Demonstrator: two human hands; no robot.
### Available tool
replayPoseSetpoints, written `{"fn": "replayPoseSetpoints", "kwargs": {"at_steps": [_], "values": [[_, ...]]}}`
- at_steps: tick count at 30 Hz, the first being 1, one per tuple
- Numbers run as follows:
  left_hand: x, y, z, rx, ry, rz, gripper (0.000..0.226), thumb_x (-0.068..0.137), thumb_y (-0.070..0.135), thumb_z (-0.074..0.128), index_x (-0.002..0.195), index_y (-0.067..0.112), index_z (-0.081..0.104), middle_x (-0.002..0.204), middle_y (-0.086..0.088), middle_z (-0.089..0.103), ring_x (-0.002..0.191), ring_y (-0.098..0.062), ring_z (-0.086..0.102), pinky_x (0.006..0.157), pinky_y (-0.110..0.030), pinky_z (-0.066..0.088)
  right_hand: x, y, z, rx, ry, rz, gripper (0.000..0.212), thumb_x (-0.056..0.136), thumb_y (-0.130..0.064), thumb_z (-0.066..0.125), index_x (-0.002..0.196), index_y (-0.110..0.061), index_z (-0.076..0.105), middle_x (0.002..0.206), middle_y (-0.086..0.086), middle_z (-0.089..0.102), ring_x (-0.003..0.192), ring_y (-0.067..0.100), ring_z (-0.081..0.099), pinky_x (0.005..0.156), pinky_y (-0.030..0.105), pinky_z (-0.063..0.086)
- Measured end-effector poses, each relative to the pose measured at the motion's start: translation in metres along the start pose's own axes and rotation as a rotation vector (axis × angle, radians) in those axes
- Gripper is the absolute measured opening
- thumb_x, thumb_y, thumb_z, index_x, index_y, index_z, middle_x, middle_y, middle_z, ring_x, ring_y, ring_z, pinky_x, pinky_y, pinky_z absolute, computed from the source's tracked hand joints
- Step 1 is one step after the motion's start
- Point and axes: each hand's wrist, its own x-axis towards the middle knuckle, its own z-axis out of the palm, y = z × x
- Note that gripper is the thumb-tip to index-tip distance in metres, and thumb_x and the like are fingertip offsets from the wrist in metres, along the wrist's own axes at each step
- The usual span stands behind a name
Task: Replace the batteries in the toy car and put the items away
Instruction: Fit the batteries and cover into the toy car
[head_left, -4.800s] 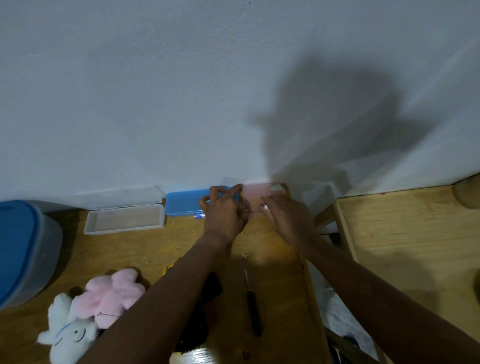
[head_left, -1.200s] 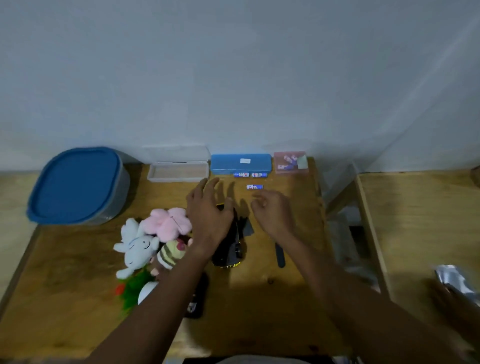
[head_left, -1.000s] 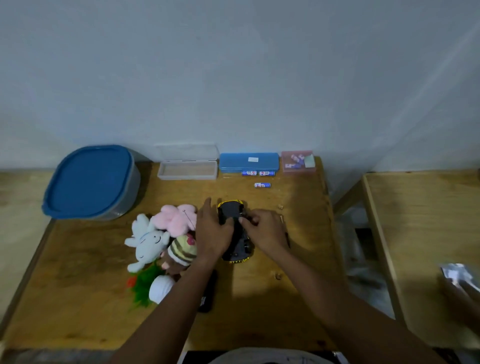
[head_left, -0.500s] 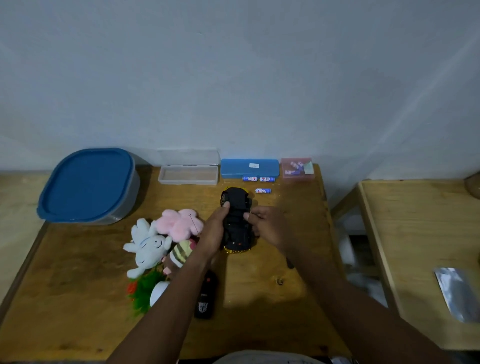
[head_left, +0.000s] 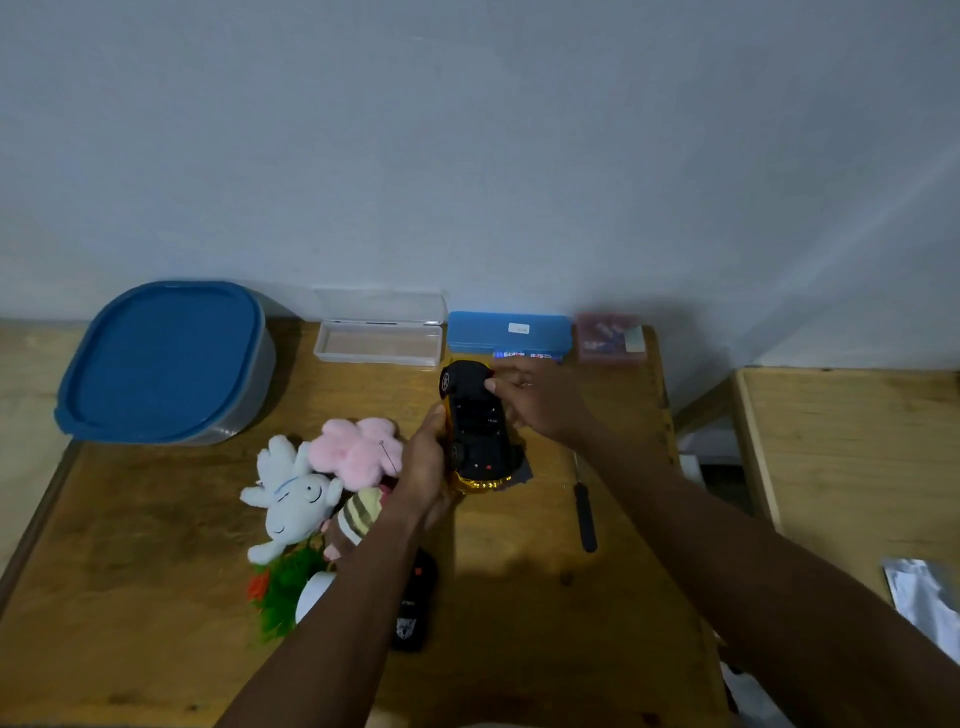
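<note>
The toy car (head_left: 475, 426) is above the middle of the table (head_left: 519, 613), turned over so its black underside faces up. The left hand (head_left: 426, 467) has a closed grip on its left side, and the right hand (head_left: 537, 400) holds its right side with curled fingers, thumb on the underside.

Along the far edge, against the wall, there are four containers. At the left is a big tub (head_left: 161, 358) with a blue lid on. Then comes a clear box (head_left: 382, 343), its lid standing open, then a shut blue case (head_left: 509, 332), and a small pink box (head_left: 610, 340) at the right corner. Something is in the pink box, but I cannot tell what. The batteries (head_left: 524, 356) lie just before the blue case.

Soft toys (head_left: 322, 483) are on the left of the car. A black remote (head_left: 415, 608) is partly under the left forearm. A screwdriver (head_left: 584, 512) lies near the right edge. Bare wood shows between remote and screwdriver.

Across a narrow gap stands a second table (head_left: 852, 457) with a silver bag (head_left: 924, 597) on it.
</note>
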Motion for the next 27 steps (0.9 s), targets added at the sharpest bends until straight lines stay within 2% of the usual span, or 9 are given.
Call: {"fn": "replayPoseSetpoints", "kwargs": {"at_steps": [3, 6, 7, 9, 12, 14, 17, 21, 27], "values": [[0.004, 0.002, 0.002, 0.069, -0.048, 0.03, 0.057, 0.102, 0.056, 0.035, 0.135, 0.016, 0.059, 0.126, -0.019, 0.067, 0.116, -0.037, 0.065, 0.097, -0.052, 0.052, -0.001, 0.007, 0.004, 0.033, 0.027, 0.04, 0.034, 0.094, -0.025, 0.065, 0.124, -0.011, 0.063, 0.077, 0.01, 0.073, 0.06, 0.025, 0.07, 0.055, 0.034, 0.06], [0.009, 0.004, 0.003, 0.131, -0.026, 0.031, 0.059, 0.098, 0.054, 0.047, 0.138, 0.012, 0.056, 0.125, -0.02, 0.068, 0.115, -0.039, 0.065, 0.103, -0.055, 0.048, 0.001, 0.012, 0.003, 0.049, 0.097, 0.021, 0.011, 0.096, -0.032, 0.061, 0.096, -0.027, 0.07, 0.072, -0.005, 0.07, 0.059, 0.015, 0.066, 0.056, 0.029, 0.055], [0.01, 0.004, 0.003, 0.116, -0.014, 0.026, 0.057, 0.098, 0.053, 0.047, 0.136, 0.011, 0.058, 0.124, -0.02, 0.068, 0.114, -0.04, 0.065, 0.104, -0.055, 0.048, 0.002, 0.014, 0.002, -0.011, 0.17, -0.006, 0.015, 0.097, -0.031, 0.058, 0.087, -0.032, 0.069, 0.072, -0.009, 0.068, 0.062, 0.011, 0.064, 0.059, 0.03, 0.053], [0.009, 0.007, 0.001, 0.08, -0.011, 0.012, 0.055, 0.1, 0.051, 0.044, 0.13, 0.008, 0.063, 0.12, -0.019, 0.069, 0.106, -0.037, 0.067, 0.1, -0.051, 0.051, 0.007, 0.026, -0.004, -0.254, 0.259, -0.045, 0.017, 0.098, -0.026, 0.056, 0.096, -0.027, 0.072, 0.089, -0.006, 0.07, 0.079, 0.008, 0.062, 0.073, 0.032, 0.05], [0.007, 0.009, -0.004, 0.068, -0.032, 0.008, 0.054, 0.102, 0.049, 0.04, 0.126, 0.008, 0.066, 0.11, -0.015, 0.072, 0.091, -0.029, 0.07, 0.085, -0.042, 0.056, 0.014, 0.045, -0.013, -0.665, 0.173, -0.086, 0.03, 0.092, -0.019, 0.06, 0.122, -0.017, 0.067, 0.118, 0.006, 0.067, 0.109, 0.023, 0.059, 0.095, 0.039, 0.048], [0.004, 0.012, -0.005, 0.068, -0.037, 0.006, 0.052, 0.103, 0.048, 0.038, 0.122, 0.009, 0.068, 0.105, -0.013, 0.074, 0.087, -0.027, 0.071, 0.08, -0.039, 0.056, 0.014, 0.049, -0.013, -0.849, 0.092, -0.124, 0.029, 0.091, -0.014, 0.06, 0.12, -0.019, 0.067, 0.119, 0.006, 0.066, 0.11, 0.024, 0.057, 0.095, 0.039, 0.048], [-0.001, 0.017, -0.004, 0.052, -0.053, 0.013, 0.053, 0.102, 0.047, 0.039, 0.123, 0.008, 0.067, 0.104, -0.013, 0.074, 0.087, -0.028, 0.071, 0.079, -0.039, 0.057, 0.009, 0.049, -0.011, -0.895, 0.084, -0.159, 0.018, 0.092, -0.009, 0.059, 0.107, -0.014, 0.068, 0.109, 0.006, 0.067, 0.1, 0.021, 0.06, 0.084, 0.032, 0.047], [-0.006, 0.019, -0.003, 0.017, -0.063, 0.022, 0.058, 0.099, 0.05, 0.044, 0.13, 0.004, 0.063, 0.106, -0.015, 0.071, 0.089, -0.031, 0.068, 0.085, -0.043, 0.055, -0.012, 0.039, -0.006, -0.497, 0.302, -0.072, 0.005, 0.089, -0.013, 0.063, 0.094, -0.012, 0.065, 0.087, 0.006, 0.064, 0.078, 0.016, 0.058, 0.066, 0.028, 0.044], [-0.017, 0.012, 0.004, -0.002, -0.082, 0.049, 0.052, 0.1, 0.048, 0.041, 0.12, 0.008, 0.069, 0.105, -0.014, 0.072, 0.087, -0.029, 0.069, 0.084, -0.041, 0.055, -0.064, -0.008, 0.003, 0.304, 0.535, 0.01, 0.02, 0.084, -0.009, 0.07, 0.1, -0.019, 0.065, 0.082, -0.004, 0.071, 0.076, 0.008, 0.069, 0.068, 0.021, 0.056]]}}
